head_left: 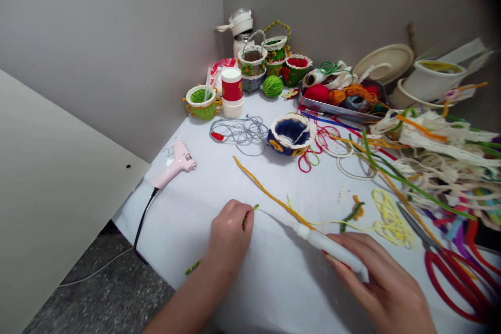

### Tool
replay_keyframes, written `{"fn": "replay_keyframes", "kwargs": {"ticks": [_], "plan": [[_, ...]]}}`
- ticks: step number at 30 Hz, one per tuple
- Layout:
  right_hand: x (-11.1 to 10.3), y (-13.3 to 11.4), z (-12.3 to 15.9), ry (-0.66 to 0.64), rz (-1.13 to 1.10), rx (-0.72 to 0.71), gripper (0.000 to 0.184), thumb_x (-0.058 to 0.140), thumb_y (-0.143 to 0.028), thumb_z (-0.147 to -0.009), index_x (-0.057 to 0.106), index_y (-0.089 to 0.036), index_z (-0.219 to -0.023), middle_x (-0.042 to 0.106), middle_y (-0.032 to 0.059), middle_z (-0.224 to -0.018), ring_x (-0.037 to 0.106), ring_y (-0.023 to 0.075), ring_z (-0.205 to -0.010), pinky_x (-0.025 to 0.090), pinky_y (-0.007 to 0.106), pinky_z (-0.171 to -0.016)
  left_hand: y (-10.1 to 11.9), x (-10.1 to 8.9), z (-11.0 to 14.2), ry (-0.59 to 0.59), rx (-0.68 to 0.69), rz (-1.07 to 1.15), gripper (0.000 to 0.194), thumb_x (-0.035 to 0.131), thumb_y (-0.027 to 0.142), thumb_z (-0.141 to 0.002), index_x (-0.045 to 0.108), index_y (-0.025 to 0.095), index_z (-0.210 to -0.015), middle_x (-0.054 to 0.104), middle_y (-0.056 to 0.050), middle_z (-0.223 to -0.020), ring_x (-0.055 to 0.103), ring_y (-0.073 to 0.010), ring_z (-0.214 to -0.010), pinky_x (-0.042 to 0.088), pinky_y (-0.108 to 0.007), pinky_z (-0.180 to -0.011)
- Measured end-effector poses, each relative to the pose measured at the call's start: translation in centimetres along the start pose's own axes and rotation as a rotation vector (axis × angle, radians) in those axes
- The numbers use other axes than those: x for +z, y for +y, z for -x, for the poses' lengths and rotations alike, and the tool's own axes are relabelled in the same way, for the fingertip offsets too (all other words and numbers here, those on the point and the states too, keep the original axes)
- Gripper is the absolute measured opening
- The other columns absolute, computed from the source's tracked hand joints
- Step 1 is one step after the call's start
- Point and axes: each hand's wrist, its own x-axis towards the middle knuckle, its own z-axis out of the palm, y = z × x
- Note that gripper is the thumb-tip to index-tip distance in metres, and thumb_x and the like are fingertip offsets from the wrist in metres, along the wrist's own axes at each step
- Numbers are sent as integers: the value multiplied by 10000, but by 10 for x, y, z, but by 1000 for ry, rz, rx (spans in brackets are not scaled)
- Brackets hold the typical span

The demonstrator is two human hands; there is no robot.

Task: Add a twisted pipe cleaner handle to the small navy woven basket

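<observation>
The left hand [230, 232] is closed, thumb and fingers pinching a small green piece [256, 207] whose tip projects beyond the fingers, above the desk [274, 287]. The right hand [385, 282] is wrapped around a slim white bottle [338, 253], tilted with its nozzle end toward the left hand. A thin pale line extends between the nozzle and the green piece; whether it is a tip or a strand cannot be told.

Just beyond the bottle, an orange cord [270, 194] lies obliquely, its near end passing behind the nozzle. A green-and-yellow scrap [193, 267] rests beside the left forearm. To the right are a dark green and orange snippet [352, 215], a loose tangle of yellow yarn [391, 222] and red-handled scissors [450, 266], blades apart.

At the left edge of the desk lies a pink glue gun [176, 163], its black cable hanging over the side. Farther back stands a dark blue basket [279, 147] with a white rim, near a tangle of grey thread [245, 133]. Behind these are a green basket [203, 111], a red-and-white container [232, 86], a ball of green yarn [273, 86] and a metal tray [340, 110] of yarns.
</observation>
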Motion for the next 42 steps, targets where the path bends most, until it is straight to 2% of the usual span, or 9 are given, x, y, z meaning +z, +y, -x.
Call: {"fn": "replay_keyframes", "kwargs": {"ticks": [11,24,31,42], "plan": [[1,-2,-2,27,19,-22,229,597,-342,-836,653,-251,-1039,677,85,-984,668,234,-883,572,281,-661,0,0,1,-9,-1,-8,142,537,99,-830,637,186,-779,635,-14,-744,612,-142,-715,473,-269,-681],[0,-2,-1,11,5,-16,223,606,-316,-831,652,-248,-1038,672,89,-982,667,234,-873,574,262,-606,0,-1,0,-9,5,-19,137,542,97,-828,642,178,-779,641,-19,-745,618,-145,-712,474,-269,-683],[1,-1,-1,13,10,-17,224,604,-325,-834,647,-254,-1042,670,96,-993,662,248,-893,579,294,-658,1,-1,1,-16,-12,-19,139,540,93,-828,640,173,-775,637,-22,-747,615,-147,-716,471,-275,-690],[2,4,3,-12,67,-40,234,592,-300,-856,622,-224,-1075,659,97,-1030,655,219,-929,583,264,-682,-2,2,1,7,0,-3,150,532,96,-829,642,182,-774,633,-15,-735,610,-140,-699,467,-262,-675]]}}
